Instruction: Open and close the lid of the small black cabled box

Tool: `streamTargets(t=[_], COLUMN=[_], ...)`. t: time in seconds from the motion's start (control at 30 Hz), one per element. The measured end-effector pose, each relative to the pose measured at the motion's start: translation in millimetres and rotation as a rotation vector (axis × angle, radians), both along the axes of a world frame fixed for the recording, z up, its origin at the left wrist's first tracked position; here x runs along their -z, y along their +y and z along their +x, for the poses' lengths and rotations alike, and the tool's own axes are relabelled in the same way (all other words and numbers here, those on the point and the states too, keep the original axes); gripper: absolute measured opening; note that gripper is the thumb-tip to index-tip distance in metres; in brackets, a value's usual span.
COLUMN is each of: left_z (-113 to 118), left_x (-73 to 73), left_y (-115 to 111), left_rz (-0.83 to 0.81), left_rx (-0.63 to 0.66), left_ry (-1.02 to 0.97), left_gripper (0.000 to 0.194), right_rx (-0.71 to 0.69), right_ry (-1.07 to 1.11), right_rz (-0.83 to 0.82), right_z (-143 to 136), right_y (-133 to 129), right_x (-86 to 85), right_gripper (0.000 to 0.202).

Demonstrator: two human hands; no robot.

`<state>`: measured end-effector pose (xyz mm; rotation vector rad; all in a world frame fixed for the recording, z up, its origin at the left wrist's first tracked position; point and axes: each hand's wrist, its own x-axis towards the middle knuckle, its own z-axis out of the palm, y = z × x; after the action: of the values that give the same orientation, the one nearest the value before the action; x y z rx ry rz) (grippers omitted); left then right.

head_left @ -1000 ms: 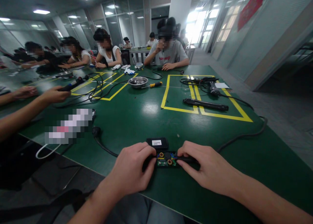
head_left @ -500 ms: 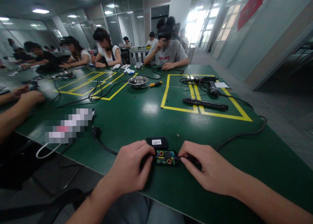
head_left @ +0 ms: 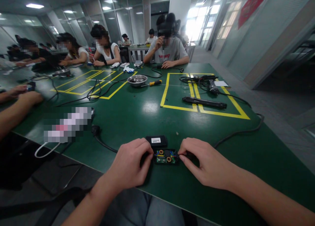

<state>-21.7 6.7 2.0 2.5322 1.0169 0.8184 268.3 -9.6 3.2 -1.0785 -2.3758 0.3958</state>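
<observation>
An open black case holds a green circuit board [head_left: 166, 156] with copper-ringed coils and coloured wires, lying on the table in front of me. My left hand [head_left: 134, 162] pinches the black power cable at the case's left end; the exact grip is partly hidden by my fingers. At the right end, my right hand [head_left: 205, 163] has thumb and forefinger closed on another black cable [head_left: 236, 134]. Just behind the board lies the black case cover [head_left: 156, 141] with a white label. The left cable ends in a black plug [head_left: 96, 130].
A pixelated white power strip [head_left: 70, 124] lies at left on the green table [head_left: 137, 121]. Farther back are a metal bowl [head_left: 137, 80], a yellow-handled screwdriver [head_left: 155, 82], a black tube-shaped part [head_left: 204, 102] and tangled cables [head_left: 200, 81]. Several people sit around; one person's forearms [head_left: 19, 104] reach in at left.
The view has shifted slightly. Both hands stay at the two ends of the case, with nothing let go or taken up.
</observation>
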Motion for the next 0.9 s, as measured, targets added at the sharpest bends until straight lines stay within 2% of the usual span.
streamTargets(t=[0.17,0.3,0.4,0.47,0.63,0.8,0.9], left_z=[1,1,-1,-3,-6,-6,-7], left_x=[-2.2,-2.8,1.1,4.6,11.2,13.1,10.1], left_y=[0,2,7,11,21,27,23], left_rz=[0.014,0.103,0.124,0.071,-0.096,-0.102,-0.075], left_rx=[-0.001,-0.015,-0.065,-0.109,-0.200,-0.233,-0.223], left_ry=[0.004,-0.026,-0.060,-0.053,-0.065,-0.129,-0.174], left_gripper=[0.017,0.021,0.035,0.042,0.029,0.021,0.022], right_rx=[0.016,0.021,0.020,0.022,0.027,0.024,0.040], right_ry=[-0.024,-0.026,-0.011,0.000,-0.032,-0.017,0.006], right_rz=[-0.018,-0.027,-0.041,-0.048,-0.050,-0.020,0.009], right_z=[-1,-1,0,0,0,-2,-2], right_y=[-1,-1,-1,-1,-1,1,1], right_x=[-0.1,0.5,0.3,-0.4,-4.2,-2.7,0.4], right_gripper=[0.016,0.016,0.018,0.020,0.022,0.025,0.027])
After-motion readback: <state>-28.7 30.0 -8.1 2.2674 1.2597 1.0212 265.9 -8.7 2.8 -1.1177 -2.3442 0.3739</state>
